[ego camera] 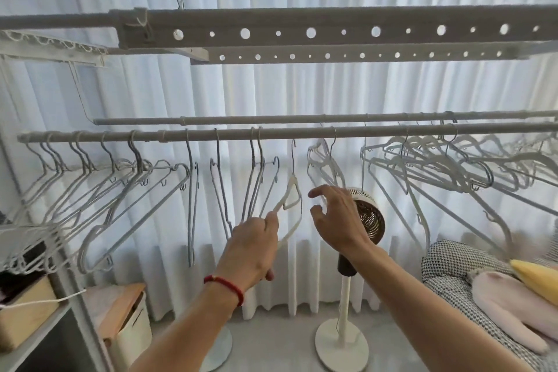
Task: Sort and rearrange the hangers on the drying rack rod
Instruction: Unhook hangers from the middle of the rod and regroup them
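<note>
Hangers fill the front rod (302, 132) from end to end, so every place below is told from that rod. Under its left end a thick bunch of wire hangers (99, 190) leans slanted. Further along, a few thin hangers (222, 187) hang straight down with gaps between them.

Just below the middle of the rod is the white hanger (291, 199). Its hook points up, close under the rod but not on it. The hanger stands tall, turned almost edge-on. The left hand (256, 246) grips its lower arm with curled fingers, so this hand is the one that can lift it.

Right beside it, the right hand (335, 216) is open, fingers spread, holding nothing. It is near the next hangers (324, 166) under the rod.

Above the hook there is a bare bit of rod. That looks like room to hang it.

Under the right end, many hangers (453, 169) lie tangled.
</note>
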The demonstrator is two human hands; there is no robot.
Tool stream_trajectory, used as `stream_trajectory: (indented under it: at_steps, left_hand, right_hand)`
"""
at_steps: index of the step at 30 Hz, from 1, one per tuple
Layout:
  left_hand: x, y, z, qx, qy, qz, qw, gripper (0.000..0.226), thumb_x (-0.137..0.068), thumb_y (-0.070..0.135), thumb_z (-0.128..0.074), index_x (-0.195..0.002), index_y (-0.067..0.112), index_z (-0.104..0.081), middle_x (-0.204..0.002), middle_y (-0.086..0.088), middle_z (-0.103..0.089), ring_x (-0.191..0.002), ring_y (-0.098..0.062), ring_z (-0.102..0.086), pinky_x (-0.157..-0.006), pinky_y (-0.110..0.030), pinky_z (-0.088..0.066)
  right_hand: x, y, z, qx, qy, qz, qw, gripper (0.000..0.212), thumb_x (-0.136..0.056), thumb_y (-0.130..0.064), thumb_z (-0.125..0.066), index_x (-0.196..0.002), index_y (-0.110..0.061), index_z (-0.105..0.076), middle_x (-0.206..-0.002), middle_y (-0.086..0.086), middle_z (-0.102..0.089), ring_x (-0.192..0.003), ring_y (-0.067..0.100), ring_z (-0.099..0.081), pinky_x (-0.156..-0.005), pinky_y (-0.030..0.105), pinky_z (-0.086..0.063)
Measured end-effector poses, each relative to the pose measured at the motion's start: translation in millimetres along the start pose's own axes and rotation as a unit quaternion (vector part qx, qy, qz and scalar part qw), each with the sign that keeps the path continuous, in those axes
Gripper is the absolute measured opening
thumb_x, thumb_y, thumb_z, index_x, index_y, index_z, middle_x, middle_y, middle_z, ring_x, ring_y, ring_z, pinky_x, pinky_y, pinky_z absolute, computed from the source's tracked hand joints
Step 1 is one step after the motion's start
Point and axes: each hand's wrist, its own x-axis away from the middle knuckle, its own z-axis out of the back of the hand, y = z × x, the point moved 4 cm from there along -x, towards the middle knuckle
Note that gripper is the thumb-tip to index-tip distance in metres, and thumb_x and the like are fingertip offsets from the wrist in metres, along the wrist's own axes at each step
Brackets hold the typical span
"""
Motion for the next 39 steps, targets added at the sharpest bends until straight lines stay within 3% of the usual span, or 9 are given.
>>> stream_trajectory:
  at_steps: [4,8,13,17,26,30,33,37,39]
  left_hand:
    - [6,8,17,-0.031,0.033,-0.01,0.999,0.06,-0.107,0.048,-0.024,-0.088,0.001,-0.056,-0.081,-0.017,-0.066,-0.052,-0.024,-0.071,-0.055,-0.028,-0.046]
    - [-1,30,22,-0.072,0.063,-0.016,0.995,0.056,-0.108,0.047,-0.022,-0.078,0.009,-0.051,-0.059,-0.015,-0.067,-0.04,-0.017,-0.062,-0.052,-0.025,-0.041]
    - [-31,54,-2,-0.067,0.077,0.017,0.995,0.053,-0.108,0.044,-0.022,-0.095,0.005,-0.055,-0.069,-0.022,-0.073,-0.039,-0.019,-0.061,-0.051,-0.025,-0.046]
    - [-42,59,-45,-0.043,0.076,0.037,0.995,0.056,-0.106,0.048,-0.023,-0.106,0.003,-0.056,-0.065,-0.016,-0.071,-0.047,-0.02,-0.069,-0.064,-0.028,-0.052]
    - [-41,67,-93,-0.062,0.132,0.019,0.989,0.056,-0.108,0.044,-0.024,-0.07,0.009,-0.047,-0.064,-0.007,-0.058,-0.052,-0.021,-0.069,-0.047,-0.025,-0.045]
    - [-40,63,-93,-0.048,0.119,0.04,0.991,0.056,-0.107,0.045,-0.026,-0.072,0.008,-0.049,-0.06,-0.012,-0.063,-0.047,-0.019,-0.068,-0.055,-0.03,-0.052]
    - [-40,62,-88,-0.036,0.077,0.067,0.994,0.057,-0.105,0.045,-0.028,-0.076,0.004,-0.055,-0.072,-0.02,-0.067,-0.056,-0.028,-0.073,-0.066,-0.035,-0.06]
    - [-53,68,-73,-0.225,0.106,0.068,0.966,0.07,-0.1,0.06,-0.025,-0.082,0.005,-0.065,-0.086,-0.015,-0.07,-0.075,-0.031,-0.065,-0.075,-0.035,-0.05]
    - [-62,78,-68,-0.297,0.154,0.025,0.942,0.062,-0.099,0.06,-0.03,-0.099,0.009,-0.065,-0.099,-0.015,-0.069,-0.09,-0.033,-0.06,-0.078,-0.036,-0.044]
  right_hand:
    - [1,2,5,-0.023,0.003,-0.006,1.0,0.03,-0.095,-0.011,-0.057,-0.123,-0.017,-0.065,-0.135,0.004,-0.062,-0.138,0.026,-0.041,-0.111,0.038,-0.031]
    - [-7,4,9,-0.057,0.001,0.007,0.998,0.032,-0.094,-0.01,-0.057,-0.124,-0.018,-0.064,-0.137,0.004,-0.059,-0.137,0.026,-0.041,-0.113,0.04,-0.033]
    - [-17,32,29,-0.101,0.007,0.006,0.995,0.032,-0.094,-0.01,-0.057,-0.125,-0.019,-0.062,-0.135,0.002,-0.056,-0.135,0.023,-0.043,-0.115,0.041,-0.032]
    - [-31,67,48,-0.139,-0.001,-0.008,0.99,0.032,-0.095,-0.013,-0.056,-0.127,-0.021,-0.059,-0.136,0.002,-0.055,-0.135,0.022,-0.046,-0.114,0.037,-0.035]
    - [-59,112,49,-0.173,-0.043,-0.037,0.983,0.041,-0.096,-0.016,-0.057,-0.137,-0.014,-0.053,-0.145,0.008,-0.05,-0.139,0.023,-0.045,-0.114,0.036,-0.035]
    - [-66,116,41,-0.171,-0.052,-0.035,0.983,0.043,-0.096,-0.016,-0.057,-0.139,-0.014,-0.051,-0.146,0.008,-0.05,-0.14,0.024,-0.043,-0.113,0.036,-0.033]
    - [-76,117,36,-0.161,-0.056,-0.06,0.984,0.043,-0.098,-0.017,-0.056,-0.14,-0.012,-0.049,-0.148,0.011,-0.049,-0.139,0.027,-0.043,-0.114,0.04,-0.035]
    - [-100,121,29,-0.1,-0.047,-0.095,0.989,0.049,-0.097,-0.017,-0.054,-0.144,-0.005,-0.046,-0.145,0.015,-0.05,-0.136,0.032,-0.044,-0.113,0.047,-0.038]
    - [-111,123,26,-0.059,-0.031,-0.107,0.992,0.047,-0.096,-0.018,-0.055,-0.141,-0.005,-0.049,-0.14,0.015,-0.055,-0.132,0.034,-0.045,-0.109,0.047,-0.041]
